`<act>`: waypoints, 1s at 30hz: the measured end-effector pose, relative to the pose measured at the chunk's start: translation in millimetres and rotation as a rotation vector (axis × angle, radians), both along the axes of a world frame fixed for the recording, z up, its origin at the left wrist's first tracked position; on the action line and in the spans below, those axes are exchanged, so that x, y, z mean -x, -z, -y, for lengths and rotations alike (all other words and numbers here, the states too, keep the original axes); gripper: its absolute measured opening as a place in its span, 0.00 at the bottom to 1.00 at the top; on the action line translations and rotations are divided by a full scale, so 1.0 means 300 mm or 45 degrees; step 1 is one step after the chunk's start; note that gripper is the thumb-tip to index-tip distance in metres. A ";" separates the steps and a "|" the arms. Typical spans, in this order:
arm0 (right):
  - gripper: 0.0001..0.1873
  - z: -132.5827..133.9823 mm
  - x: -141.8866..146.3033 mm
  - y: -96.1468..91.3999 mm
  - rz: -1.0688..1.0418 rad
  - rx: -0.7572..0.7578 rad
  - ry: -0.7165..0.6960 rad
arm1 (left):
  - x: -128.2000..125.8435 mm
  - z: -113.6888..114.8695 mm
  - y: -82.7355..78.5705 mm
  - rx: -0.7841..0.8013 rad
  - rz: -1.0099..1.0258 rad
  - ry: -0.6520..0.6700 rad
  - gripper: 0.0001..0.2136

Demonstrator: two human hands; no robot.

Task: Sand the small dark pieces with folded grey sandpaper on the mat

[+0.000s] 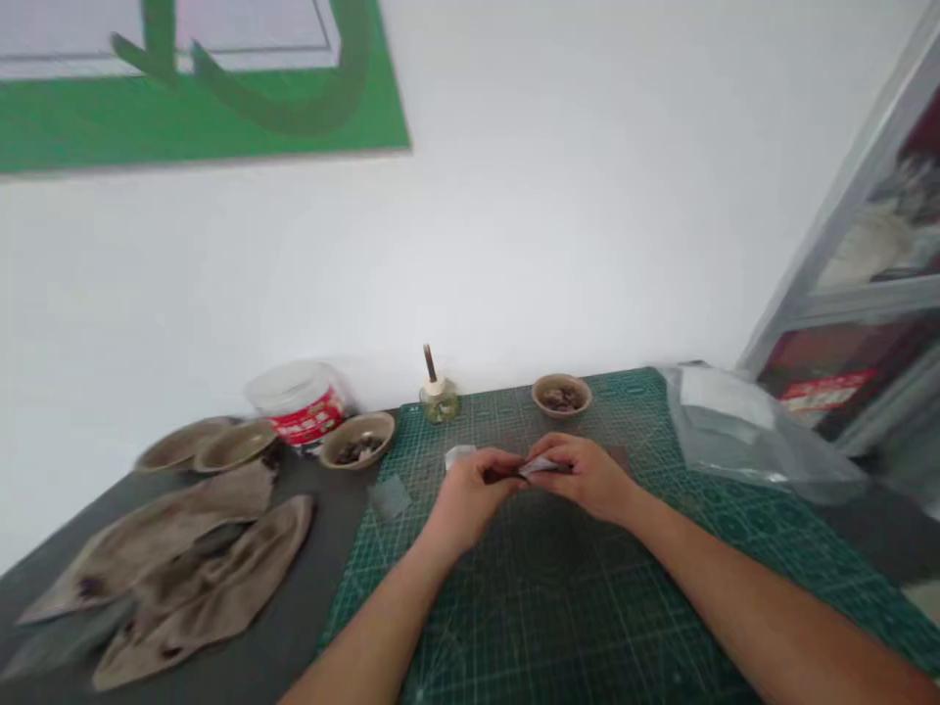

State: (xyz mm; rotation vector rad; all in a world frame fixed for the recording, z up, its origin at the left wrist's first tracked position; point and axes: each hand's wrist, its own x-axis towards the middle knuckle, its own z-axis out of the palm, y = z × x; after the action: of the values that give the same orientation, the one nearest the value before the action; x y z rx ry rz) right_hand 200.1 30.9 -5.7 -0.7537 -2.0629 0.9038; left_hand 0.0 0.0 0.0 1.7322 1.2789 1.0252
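Observation:
Above the green cutting mat (514, 627) my two hands meet, both closed in a pinch. Between the fingers of my right hand (587, 478) shows a small pale, shiny piece (540, 467), perhaps film or paper; its exact kind is too blurred to name. My left hand (476, 494) pinches at the left end of this piece, where a thin dark edge shows. Behind my left hand lies a small white item (459, 454), partly covered. A small clear square (389, 497) rests at the mat's left edge. A brownish flat piece (617, 456) lies partly hidden behind my right hand.
Small bowls with dark bits stand at the back (562, 394) and left (358, 441). A little glass bottle (439, 397) sits between them. Further left are a plastic jar (301, 401), shallow dishes (235, 446) and brown cloths (212, 578). A clear plastic bag (749, 431) lies right, by a shelf (844, 304).

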 end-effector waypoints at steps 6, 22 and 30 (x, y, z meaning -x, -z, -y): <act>0.08 0.003 0.008 -0.001 -0.020 -0.023 -0.021 | 0.001 -0.007 0.010 0.039 0.083 0.005 0.09; 0.06 0.005 0.006 0.001 0.039 -0.071 0.001 | 0.004 -0.004 0.015 0.078 0.091 0.045 0.08; 0.05 0.007 0.006 0.000 0.045 -0.050 0.002 | -0.002 0.004 0.008 0.109 0.163 0.037 0.08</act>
State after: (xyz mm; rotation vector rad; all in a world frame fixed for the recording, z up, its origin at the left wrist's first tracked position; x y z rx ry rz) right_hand 198.3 28.9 -5.6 -0.7554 -2.1046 0.8524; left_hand 0.6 -1.1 -2.5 1.5905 1.1961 1.0327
